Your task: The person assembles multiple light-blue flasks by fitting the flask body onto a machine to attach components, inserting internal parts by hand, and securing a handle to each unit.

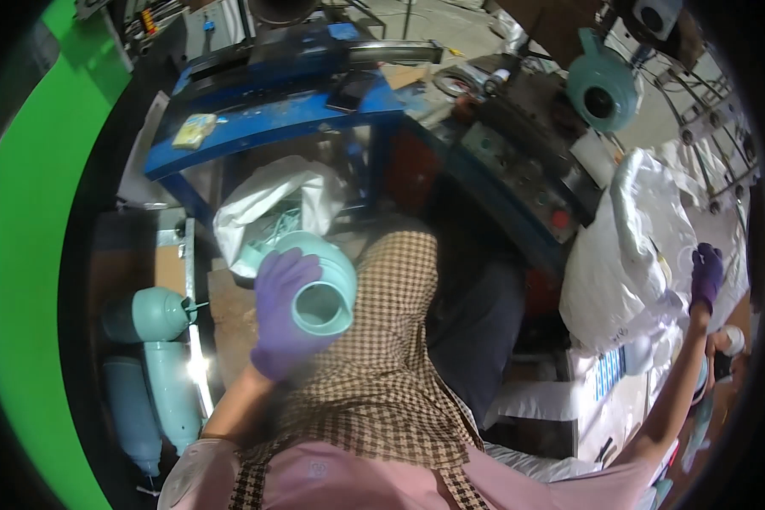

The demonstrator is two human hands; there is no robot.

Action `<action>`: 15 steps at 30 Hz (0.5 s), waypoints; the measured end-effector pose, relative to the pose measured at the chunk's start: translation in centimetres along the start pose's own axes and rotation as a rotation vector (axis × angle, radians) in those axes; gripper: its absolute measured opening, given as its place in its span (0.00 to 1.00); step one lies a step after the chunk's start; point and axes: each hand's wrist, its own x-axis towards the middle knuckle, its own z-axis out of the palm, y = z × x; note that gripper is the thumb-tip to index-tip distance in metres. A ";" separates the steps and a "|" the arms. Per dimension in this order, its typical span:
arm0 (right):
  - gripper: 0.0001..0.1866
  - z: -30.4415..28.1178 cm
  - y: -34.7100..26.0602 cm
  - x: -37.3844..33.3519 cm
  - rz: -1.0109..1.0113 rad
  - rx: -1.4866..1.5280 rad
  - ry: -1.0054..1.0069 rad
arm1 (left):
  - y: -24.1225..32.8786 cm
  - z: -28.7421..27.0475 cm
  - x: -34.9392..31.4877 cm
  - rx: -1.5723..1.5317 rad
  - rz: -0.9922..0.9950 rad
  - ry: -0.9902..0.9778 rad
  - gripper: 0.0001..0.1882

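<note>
My left hand (282, 314), in a purple glove, is closed round a mint-green hollow plastic vessel (338, 270) above my checked apron (391, 297). The vessel is tilted so that its round open mouth faces up towards me. My right hand (707, 276), gloved the same way, is stretched far out to the right beside a large white woven sack (625, 255). Its fingers look curled, and whatever they may hold is hidden. Under the vessel's far side, an open white bag (234, 225) has thin mint-green scraps in it.
Several mint-green vessels (174, 399) lie at my left. Ahead is a blue metal table (272, 119) with a phone (348, 91) and a yellow packet (195, 131). A machine (518, 161) with a red button stands right of it; another mint-green vessel (603, 81) hangs at the upper right.
</note>
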 end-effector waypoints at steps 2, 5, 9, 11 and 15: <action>0.13 -2.9 -7.8 -1.8 -0.076 0.327 0.117 | 0.3 0.2 0.2 -0.011 -0.018 -0.017 0.40; 0.16 -8.4 -26.2 -9.5 -0.120 0.801 -0.001 | 0.5 0.6 0.4 -0.037 -0.035 0.011 0.39; 0.23 -8.5 -46.7 -18.1 0.031 1.510 -0.493 | 0.4 0.7 0.5 -0.054 -0.031 0.074 0.38; 0.17 -3.2 -51.0 -21.5 0.027 1.732 -0.543 | 0.9 0.5 1.2 -0.074 -0.013 0.063 0.38; 0.14 -1.0 -52.1 -25.3 0.191 1.669 -1.101 | 0.4 0.0 1.3 -0.075 0.001 0.010 0.40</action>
